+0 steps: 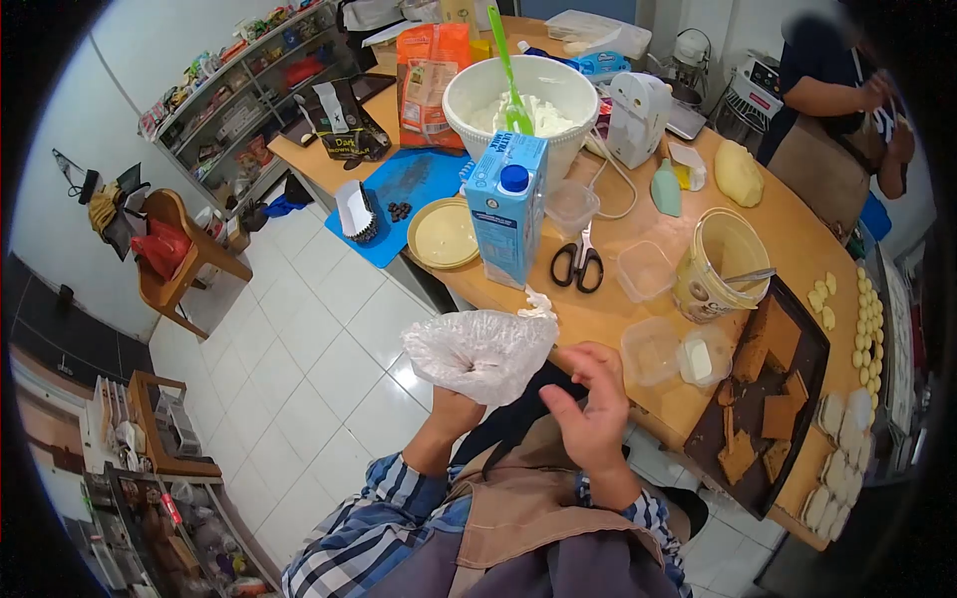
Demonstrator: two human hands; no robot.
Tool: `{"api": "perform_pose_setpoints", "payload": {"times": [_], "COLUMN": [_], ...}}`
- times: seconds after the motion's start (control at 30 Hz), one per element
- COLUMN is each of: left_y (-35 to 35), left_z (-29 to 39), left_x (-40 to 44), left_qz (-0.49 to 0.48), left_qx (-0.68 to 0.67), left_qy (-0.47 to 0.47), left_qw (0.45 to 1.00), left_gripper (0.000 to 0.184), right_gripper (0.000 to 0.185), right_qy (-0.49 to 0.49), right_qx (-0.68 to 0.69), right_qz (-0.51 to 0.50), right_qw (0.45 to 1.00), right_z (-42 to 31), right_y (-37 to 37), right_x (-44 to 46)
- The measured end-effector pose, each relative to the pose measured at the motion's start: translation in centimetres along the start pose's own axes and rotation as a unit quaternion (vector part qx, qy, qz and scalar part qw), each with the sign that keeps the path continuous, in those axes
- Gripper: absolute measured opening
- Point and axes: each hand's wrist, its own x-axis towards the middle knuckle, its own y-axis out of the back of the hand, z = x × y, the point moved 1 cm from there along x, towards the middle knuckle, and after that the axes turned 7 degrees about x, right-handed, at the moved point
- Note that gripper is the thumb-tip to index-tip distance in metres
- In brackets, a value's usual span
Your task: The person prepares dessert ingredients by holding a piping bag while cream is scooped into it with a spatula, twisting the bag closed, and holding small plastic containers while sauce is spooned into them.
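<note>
A crumpled, translucent plastic bag [480, 354] rests in my left hand [456, 411], in front of the table edge. The bag hides most of that hand's fingers. Just to its right, my right hand [590, 399] is raised with thumb and fingers apart, holding nothing. A soft white clump [538, 305] shows at the bag's far right side, by the table edge; I cannot tell if it is part of the bag. Beyond stand a blue milk carton [508, 209] and black-handled scissors [578, 264].
A white mixing bowl [573, 95] holds white cream and a green spatula [510, 75]. Nearby are a tub [713, 264], clear containers [653, 349], and a dark tray [713, 439] with brown cake pieces. A blue mat [409, 174] lies left. Another person [827, 100] stands across the table.
</note>
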Motion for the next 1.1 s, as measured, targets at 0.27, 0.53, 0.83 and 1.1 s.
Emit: {"api": "perform_pose_setpoints", "payload": {"times": [0.27,0.53,0.83,1.1], "left_y": [-0.9,-1.6,-2.1,-2.7], "left_z": [2.0,1.4,2.8,4.4], "left_x": [-0.1,0.3,1.1,0.4], "left_qz": [-0.063,-0.024,-0.035,-0.060], "left_qx": [-0.010,-0.064,-0.061,0.029], "left_qy": [0.025,0.077,0.059,0.010], "left_qw": [0.998,0.995,0.996,0.998], "left_gripper": [0.035,0.032,0.028,0.024], "right_gripper": [0.029,0.014,0.021,0.021], "right_qy": [0.146,0.208,0.176,0.250], "right_qx": [-0.218,-0.231,-0.285,-0.347], "right_qz": [-0.128,-0.094,-0.081,-0.050], "right_qw": [0.956,0.946,0.939,0.903], "right_z": [-2.9,-3.0,-4.4,-4.1], "right_y": [-0.7,-0.8,-0.5,-1.6], "right_x": [0.9,-0.3,-0.5,-1.5]}}
